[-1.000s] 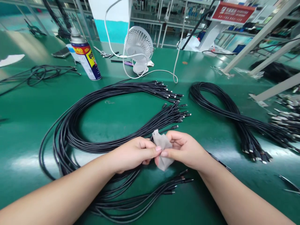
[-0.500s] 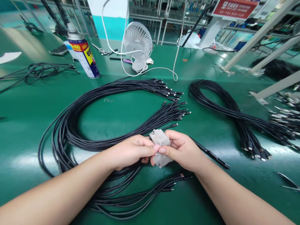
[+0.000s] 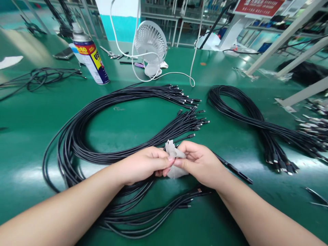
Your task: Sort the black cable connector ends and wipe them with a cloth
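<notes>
A crumpled grey cloth [image 3: 176,172] is pinched between my two hands, above the table and just in front of the cable ends. My left hand [image 3: 150,163] is closed, its thumb and fingertips pressing the cloth's left edge. From the other side, my right hand [image 3: 198,161] grips the same cloth, thumb against the left fingertips. Whether a cable runs inside the cloth is hidden by the fingers. Behind both hands lies a big curved bundle of black cables [image 3: 84,130], its metal plugs pointing right. Several more black cables [image 3: 153,218] lie nearer to me, below my hands.
Right of my hands are a thin black tool [image 3: 237,172], a second cable bundle [image 3: 253,118] and tweezers [image 3: 316,196]. A spray can [image 3: 93,63] and a small white fan [image 3: 151,42] stand at the back. Loose cables [image 3: 42,78] lie left; metal posts [image 3: 304,92] rise at right.
The cloth has been folded and twisted between my fingers, and its lower part now hangs less far down. Both hands stay in nearly the same place. The view has shifted slightly.
</notes>
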{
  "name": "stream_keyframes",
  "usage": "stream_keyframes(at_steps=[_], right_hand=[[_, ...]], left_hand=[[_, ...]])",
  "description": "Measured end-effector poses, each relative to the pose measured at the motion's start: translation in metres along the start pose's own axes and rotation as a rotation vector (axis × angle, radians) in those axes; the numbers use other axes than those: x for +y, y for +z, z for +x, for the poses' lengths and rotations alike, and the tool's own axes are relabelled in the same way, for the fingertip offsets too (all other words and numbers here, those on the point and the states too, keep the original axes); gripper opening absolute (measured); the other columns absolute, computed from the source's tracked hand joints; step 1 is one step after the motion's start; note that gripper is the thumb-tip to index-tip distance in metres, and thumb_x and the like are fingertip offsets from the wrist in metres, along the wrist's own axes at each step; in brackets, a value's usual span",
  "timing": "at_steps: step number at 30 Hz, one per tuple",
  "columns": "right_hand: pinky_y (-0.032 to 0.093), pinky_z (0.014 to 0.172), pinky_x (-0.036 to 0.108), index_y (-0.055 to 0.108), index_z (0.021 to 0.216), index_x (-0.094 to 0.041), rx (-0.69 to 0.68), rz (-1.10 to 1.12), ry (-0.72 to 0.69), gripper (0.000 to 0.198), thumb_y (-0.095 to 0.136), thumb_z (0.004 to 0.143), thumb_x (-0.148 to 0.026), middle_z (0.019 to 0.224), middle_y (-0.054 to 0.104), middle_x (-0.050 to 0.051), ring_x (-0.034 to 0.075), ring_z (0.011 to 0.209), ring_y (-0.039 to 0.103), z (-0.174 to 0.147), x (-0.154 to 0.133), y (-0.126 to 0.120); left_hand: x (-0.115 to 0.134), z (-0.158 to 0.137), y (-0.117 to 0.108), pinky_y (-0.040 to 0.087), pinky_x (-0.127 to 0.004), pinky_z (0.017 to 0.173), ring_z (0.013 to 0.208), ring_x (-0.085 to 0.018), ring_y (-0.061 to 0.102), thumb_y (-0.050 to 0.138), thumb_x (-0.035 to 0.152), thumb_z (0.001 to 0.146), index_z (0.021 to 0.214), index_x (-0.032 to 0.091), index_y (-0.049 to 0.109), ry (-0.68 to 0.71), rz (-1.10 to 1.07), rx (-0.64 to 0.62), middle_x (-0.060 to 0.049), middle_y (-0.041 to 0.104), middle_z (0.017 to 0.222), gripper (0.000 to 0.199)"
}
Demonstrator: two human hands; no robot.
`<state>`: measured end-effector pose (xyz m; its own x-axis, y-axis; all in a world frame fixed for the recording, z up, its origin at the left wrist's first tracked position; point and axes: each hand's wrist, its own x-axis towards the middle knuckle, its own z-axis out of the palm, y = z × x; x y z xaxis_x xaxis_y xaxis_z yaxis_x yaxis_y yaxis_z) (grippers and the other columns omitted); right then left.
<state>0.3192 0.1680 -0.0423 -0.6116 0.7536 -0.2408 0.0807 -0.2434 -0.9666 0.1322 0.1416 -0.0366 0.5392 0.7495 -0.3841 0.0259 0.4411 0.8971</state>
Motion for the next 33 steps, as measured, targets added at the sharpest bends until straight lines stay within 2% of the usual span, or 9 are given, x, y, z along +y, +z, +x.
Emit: stream_keyframes(at_steps=[5, 8, 11, 14, 17, 20, 23, 29, 33], right_hand=[[0.042, 0.053, 0.024, 0.056, 0.07, -0.018, 0.056, 0.007, -0.027, 0.039, 0.076, 0.072, -0.052, 0.063, 0.056, -0.002, 0.01, 0.056, 0.05, 0.0033, 0.002, -0.004], [0.042, 0.052, 0.024, 0.05, 0.066, -0.019, 0.068, 0.058, -0.005, 0.045, 0.08, 0.066, -0.053, 0.062, 0.056, -0.002, 0.01, 0.055, 0.051, 0.0042, 0.003, -0.0059], [0.042, 0.053, 0.024, 0.049, 0.065, -0.019, 0.092, 0.017, -0.035, 0.044, 0.077, 0.069, -0.053, 0.062, 0.056, -0.002, 0.01, 0.055, 0.05, 0.0035, 0.0011, -0.0063], [0.042, 0.054, 0.024, 0.055, 0.072, -0.019, 0.129, -0.127, -0.127, 0.031, 0.066, 0.081, -0.047, 0.063, 0.056, -0.002, 0.011, 0.056, 0.051, 0.002, -0.0022, -0.0053], [0.04, 0.053, 0.023, 0.055, 0.072, -0.02, 0.252, -0.43, -0.267, 0.02, 0.053, 0.09, -0.031, 0.062, 0.056, -0.002, 0.011, 0.056, 0.05, 0.0002, -0.0041, -0.0035], [0.037, 0.053, 0.023, 0.053, 0.072, -0.021, 0.37, -0.746, -0.421, 0.021, 0.046, 0.092, -0.019, 0.06, 0.054, -0.002, 0.01, 0.054, 0.049, -0.0015, -0.0026, -0.0029], [0.039, 0.057, 0.023, 0.055, 0.076, -0.021, 0.414, -0.937, -0.538, 0.021, 0.044, 0.091, -0.014, 0.064, 0.058, 0.0, 0.012, 0.058, 0.052, -0.0024, 0.0016, -0.0035], [0.04, 0.056, 0.024, 0.055, 0.075, -0.02, 0.454, -1.101, -0.615, 0.022, 0.043, 0.091, -0.013, 0.064, 0.06, 0.001, 0.013, 0.058, 0.054, -0.0014, 0.0033, -0.0024], [0.039, 0.054, 0.024, 0.055, 0.073, -0.02, 0.559, -1.016, -0.627, 0.02, 0.043, 0.089, -0.014, 0.062, 0.059, 0.0, 0.013, 0.056, 0.054, 0.0007, -0.0036, -0.0073]], left_hand=[[0.0025, 0.0005, 0.0015, 0.027, -0.028, 0.057, 0.053, -0.009, 0.034, 0.066, 0.058, 0.074, 0.055, 0.017, 0.054, -0.012, -0.04, 0.037, 0.004, 0.046, 0.053, 0.047], [0.0022, 0.0001, 0.0019, 0.027, -0.028, 0.056, 0.053, -0.01, 0.035, 0.069, 0.058, 0.072, 0.056, 0.016, 0.054, -0.025, -0.065, 0.047, 0.003, 0.047, 0.054, 0.047], [0.0011, -0.0002, 0.0023, 0.026, -0.028, 0.056, 0.053, -0.01, 0.036, 0.067, 0.057, 0.074, 0.057, 0.016, 0.056, -0.014, -0.078, 0.038, 0.003, 0.048, 0.054, 0.046], [0.0008, -0.0006, 0.003, 0.026, -0.028, 0.056, 0.054, -0.01, 0.036, 0.061, 0.056, 0.079, 0.06, 0.016, 0.057, -0.007, -0.041, 0.027, 0.003, 0.047, 0.056, 0.045], [0.0012, -0.0008, 0.0037, 0.027, -0.027, 0.056, 0.056, -0.01, 0.037, 0.057, 0.055, 0.083, 0.071, 0.015, 0.061, -0.017, 0.053, 0.038, 0.004, 0.045, 0.057, 0.042], [0.0002, 0.0006, 0.0036, 0.03, -0.026, 0.056, 0.057, -0.01, 0.038, 0.055, 0.052, 0.085, 0.077, 0.015, 0.061, -0.028, 0.139, 0.061, 0.004, 0.044, 0.059, 0.038], [-0.0022, 0.0029, 0.0029, 0.031, -0.025, 0.057, 0.057, -0.01, 0.04, 0.054, 0.05, 0.086, 0.071, 0.015, 0.059, -0.021, 0.145, 0.062, 0.003, 0.045, 0.058, 0.039], [-0.0045, 0.0048, 0.0026, 0.031, -0.024, 0.056, 0.055, -0.01, 0.039, 0.056, 0.05, 0.085, 0.065, 0.015, 0.056, -0.014, 0.018, 0.057, 0.003, 0.045, 0.057, 0.041], [-0.0041, 0.0042, 0.0026, 0.03, -0.024, 0.054, 0.056, -0.009, 0.04, 0.059, 0.046, 0.085, 0.064, 0.014, 0.056, -0.001, -0.059, 0.058, 0.001, 0.049, 0.061, 0.039]])
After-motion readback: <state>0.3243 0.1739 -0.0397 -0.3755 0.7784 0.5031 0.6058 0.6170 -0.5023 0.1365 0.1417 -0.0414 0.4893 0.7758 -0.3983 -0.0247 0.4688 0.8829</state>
